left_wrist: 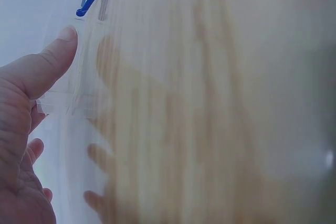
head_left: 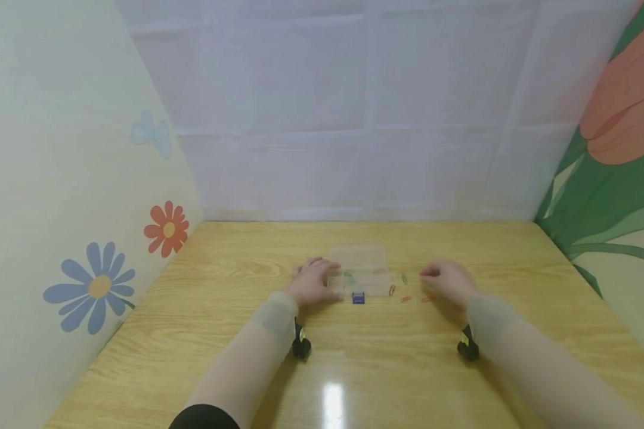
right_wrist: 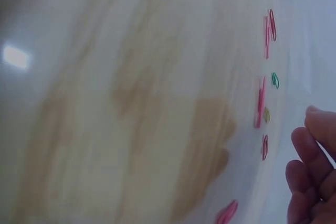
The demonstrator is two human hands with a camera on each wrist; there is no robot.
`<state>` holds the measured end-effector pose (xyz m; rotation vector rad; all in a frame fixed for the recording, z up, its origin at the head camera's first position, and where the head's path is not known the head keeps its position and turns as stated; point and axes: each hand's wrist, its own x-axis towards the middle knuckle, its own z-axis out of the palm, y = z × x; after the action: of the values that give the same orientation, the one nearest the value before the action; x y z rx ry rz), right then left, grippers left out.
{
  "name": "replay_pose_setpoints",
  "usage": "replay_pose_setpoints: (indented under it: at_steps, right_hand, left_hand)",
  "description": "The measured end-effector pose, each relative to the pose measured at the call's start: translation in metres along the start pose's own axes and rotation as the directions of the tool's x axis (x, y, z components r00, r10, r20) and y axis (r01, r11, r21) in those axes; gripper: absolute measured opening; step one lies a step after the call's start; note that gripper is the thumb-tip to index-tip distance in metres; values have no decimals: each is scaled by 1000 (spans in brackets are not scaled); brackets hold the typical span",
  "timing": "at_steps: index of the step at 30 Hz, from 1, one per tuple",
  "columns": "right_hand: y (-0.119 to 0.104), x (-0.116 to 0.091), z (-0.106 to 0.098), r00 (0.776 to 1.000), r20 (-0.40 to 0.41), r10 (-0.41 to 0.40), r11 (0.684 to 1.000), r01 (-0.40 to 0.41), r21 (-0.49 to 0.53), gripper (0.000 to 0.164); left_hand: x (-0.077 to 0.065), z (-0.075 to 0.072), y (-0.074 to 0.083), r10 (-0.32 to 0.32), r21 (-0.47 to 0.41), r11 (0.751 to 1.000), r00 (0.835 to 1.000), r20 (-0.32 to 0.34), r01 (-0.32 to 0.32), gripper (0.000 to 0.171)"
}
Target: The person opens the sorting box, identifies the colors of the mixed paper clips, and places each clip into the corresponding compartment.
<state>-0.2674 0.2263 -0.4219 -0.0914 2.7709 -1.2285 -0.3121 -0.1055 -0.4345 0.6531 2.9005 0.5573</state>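
A clear plastic box [head_left: 367, 256] lies on the table, with a blue latch [head_left: 358, 298] on its near side. My left hand [head_left: 313, 282] holds the box's left end, the thumb [left_wrist: 55, 59] along the near side and the fingers behind. Something greenish shows through the box. To its right lie a green paper clip [head_left: 405, 279] and several reddish ones, including one [head_left: 392, 290] close to the box. Beside them my right hand [head_left: 451, 282] hovers low, its fingers loosely bent and thumb near the index finger. No object shows between those fingertips.
The wood-grain table [head_left: 220, 268] ends at a white cloth backdrop [head_left: 311, 119]. Flower-printed panels stand at both sides. In the right wrist view, a yellow paper clip [right_wrist: 266, 115] lies among the pink and red ones.
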Motion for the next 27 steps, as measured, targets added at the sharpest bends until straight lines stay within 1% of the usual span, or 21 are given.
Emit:
replay_pose_setpoints:
  at_steps: [3, 5, 8, 11, 15, 18, 23, 27]
  right_hand:
    - [4, -4, -3, 999, 23, 39, 999, -39, 13, 31]
    - [7, -6, -4, 998, 39, 52, 999, -52, -2, 31]
    - [10, -8, -6, 998, 54, 34, 999, -32, -40, 27]
    - [14, -10, -5, 998, 60, -18, 996, 23, -90, 22]
    - [17, -10, -3, 995, 82, -59, 988, 70, -137, 22]
    - [17, -11, -2, 993, 99, -65, 986, 80, -147, 23]
    - [18, -10, 0, 991, 110, -77, 987, 91, -132, 18]
    - [19, -10, 0, 990, 108, -87, 985, 102, -140, 14]
  left_hand:
    - [1, 1, -1, 4, 2, 1000, 1000, -4, -4, 78]
    - [1, 1, -1, 4, 2, 1000, 1000, -3, -3, 78]
    - [1, 1, -2, 2, 2, 1000, 1000, -5, -2, 78]
    - [1, 1, -2, 3, 0, 1000, 1000, -9, -3, 78]
    - [1, 1, -2, 0, -9, 1000, 1000, -9, -1, 77]
    - [1, 2, -3, -1, -15, 1000, 1000, -9, 1, 78]
    - [1, 2, -3, -1, -15, 1000, 1000, -11, 1, 78]
    - [1, 2, -3, -5, -13, 1000, 1000, -7, 4, 78]
